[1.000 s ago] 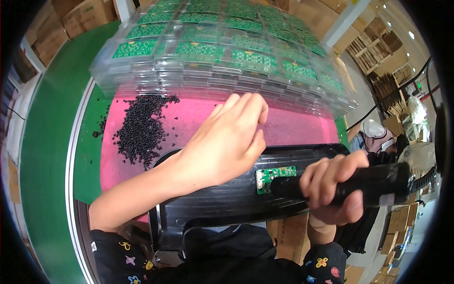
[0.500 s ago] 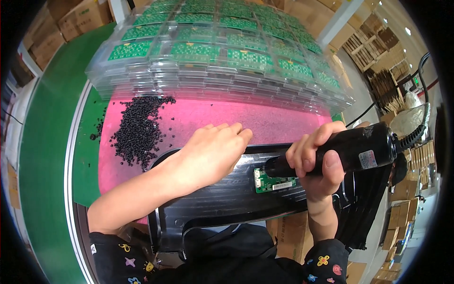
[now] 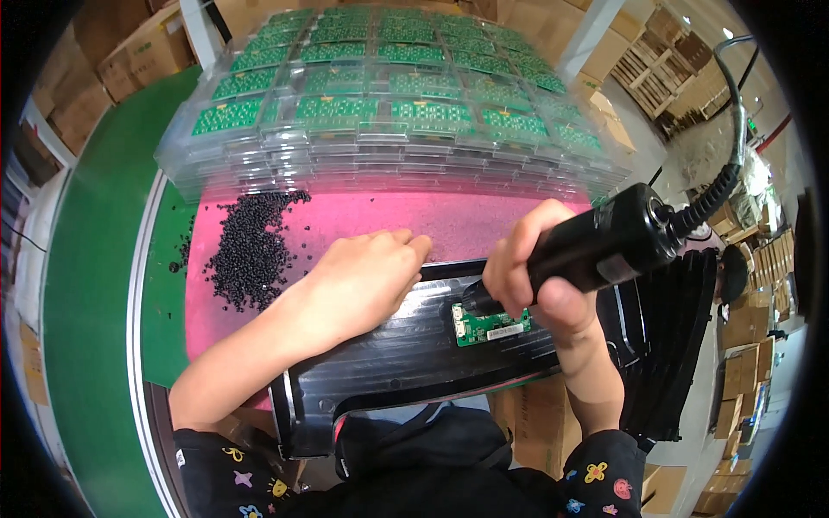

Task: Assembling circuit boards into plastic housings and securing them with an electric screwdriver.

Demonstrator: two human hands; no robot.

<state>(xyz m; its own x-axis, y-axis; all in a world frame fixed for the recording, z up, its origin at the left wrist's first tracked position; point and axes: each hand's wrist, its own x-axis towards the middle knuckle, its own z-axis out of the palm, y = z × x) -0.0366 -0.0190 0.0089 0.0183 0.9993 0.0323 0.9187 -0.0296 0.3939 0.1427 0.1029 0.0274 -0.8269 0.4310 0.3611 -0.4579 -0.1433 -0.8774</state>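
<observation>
Partly, the right hand (image 3: 540,276) hides the screwdriver (image 3: 604,242) tip.

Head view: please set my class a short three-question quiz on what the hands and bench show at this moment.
1. True or false: the left hand lies flat on the black panel.
2. What does the right hand grip? A) pliers B) a black electric screwdriver with a coiled cord C) a brush
3. Fill in: the screwdriver's tip points down at a small green ____ mounted on the panel.

Key
1. True; the fingers point toward the pink mat.
2. B
3. circuit board; more lie in the clear trays behind, and black pellets sit on the mat.
</observation>
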